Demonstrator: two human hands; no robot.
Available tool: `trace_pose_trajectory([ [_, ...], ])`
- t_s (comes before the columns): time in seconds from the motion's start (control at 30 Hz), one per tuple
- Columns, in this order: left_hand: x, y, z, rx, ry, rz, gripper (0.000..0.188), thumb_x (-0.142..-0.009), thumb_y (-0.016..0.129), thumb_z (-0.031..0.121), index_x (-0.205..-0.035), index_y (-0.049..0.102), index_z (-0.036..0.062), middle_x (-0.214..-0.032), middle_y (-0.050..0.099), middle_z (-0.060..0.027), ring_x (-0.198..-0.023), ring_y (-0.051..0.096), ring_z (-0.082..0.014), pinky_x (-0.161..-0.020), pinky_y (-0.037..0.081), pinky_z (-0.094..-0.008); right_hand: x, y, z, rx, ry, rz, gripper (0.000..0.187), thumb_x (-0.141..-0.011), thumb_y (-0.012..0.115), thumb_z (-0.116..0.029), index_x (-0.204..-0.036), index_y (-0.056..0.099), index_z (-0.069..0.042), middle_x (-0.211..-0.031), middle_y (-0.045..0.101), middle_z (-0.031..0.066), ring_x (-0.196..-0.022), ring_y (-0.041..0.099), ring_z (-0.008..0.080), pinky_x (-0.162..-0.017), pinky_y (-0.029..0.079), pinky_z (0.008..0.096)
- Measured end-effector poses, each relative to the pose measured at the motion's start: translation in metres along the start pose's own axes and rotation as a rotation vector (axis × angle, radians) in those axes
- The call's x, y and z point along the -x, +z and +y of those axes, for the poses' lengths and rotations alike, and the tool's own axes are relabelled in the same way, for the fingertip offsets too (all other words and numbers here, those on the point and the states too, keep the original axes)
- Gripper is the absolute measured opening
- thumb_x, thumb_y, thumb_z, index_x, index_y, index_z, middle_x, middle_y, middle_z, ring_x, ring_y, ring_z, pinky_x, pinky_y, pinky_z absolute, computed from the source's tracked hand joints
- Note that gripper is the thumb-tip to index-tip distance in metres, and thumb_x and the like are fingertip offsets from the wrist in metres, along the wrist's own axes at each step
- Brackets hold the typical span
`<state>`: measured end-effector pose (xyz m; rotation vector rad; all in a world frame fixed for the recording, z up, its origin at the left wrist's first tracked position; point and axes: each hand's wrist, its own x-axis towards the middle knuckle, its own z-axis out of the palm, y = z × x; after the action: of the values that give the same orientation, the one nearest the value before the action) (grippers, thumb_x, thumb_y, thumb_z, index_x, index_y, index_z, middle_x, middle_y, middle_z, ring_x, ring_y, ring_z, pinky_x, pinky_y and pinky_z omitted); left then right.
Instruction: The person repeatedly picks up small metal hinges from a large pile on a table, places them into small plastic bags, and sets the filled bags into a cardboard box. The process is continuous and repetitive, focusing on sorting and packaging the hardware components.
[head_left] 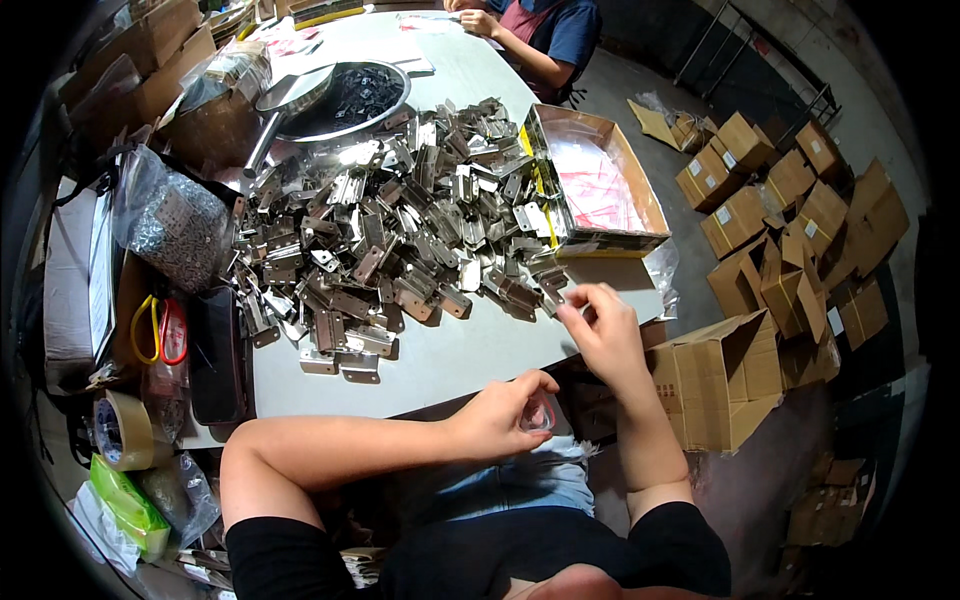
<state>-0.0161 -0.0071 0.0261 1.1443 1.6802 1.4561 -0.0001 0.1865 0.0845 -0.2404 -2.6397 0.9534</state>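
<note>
My left hand is closed around a small clear plastic bag with a red edge, near the table's front edge. Thumb and fingers of my right hand pinch a metal bracket at the right end of a big heap. That heap of shiny metal brackets spreads over the middle of the white table. Several of the brackets show small holes. Just beyond my right hand stands an open cardboard box of flat, red-printed clear bags.
At the back left sits a metal bowl of dark parts. A bag of screws, scissors, a dark case and a tape roll line the left side. Cartons crowd the right floor. Another person works across the table.
</note>
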Motion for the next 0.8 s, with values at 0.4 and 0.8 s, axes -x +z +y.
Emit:
trace_pose_trajectory([
  [0.4,0.001,0.001,0.003,0.060,-0.052,-0.100,0.052,-0.080,0.074,0.014,-0.121,0.045,0.0022,-0.089,0.066,-0.0112,-0.079,0.065,-0.0206,-0.074,0.051,-0.0310,0.018,0.004,0.036,0.135,-0.222,0.045,0.010,-0.074,0.071,-0.004,-0.079,0.063,0.000,-0.107,0.065,0.0182,-0.098,0.063,0.0334,-0.085,0.049,0.0382],
  [0.8,0.000,-0.001,0.003,0.070,-0.054,-0.123,0.051,-0.080,0.073,0.012,-0.121,0.044,0.0026,-0.089,0.066,-0.0094,-0.078,0.064,-0.0184,-0.073,0.051,-0.0297,-0.010,-0.001,0.052,0.021,-0.470,0.094,0.013,-0.079,0.067,0.005,-0.087,0.057,0.002,-0.108,0.064,0.0195,-0.096,0.063,0.0368,-0.082,0.052,0.0406],
])
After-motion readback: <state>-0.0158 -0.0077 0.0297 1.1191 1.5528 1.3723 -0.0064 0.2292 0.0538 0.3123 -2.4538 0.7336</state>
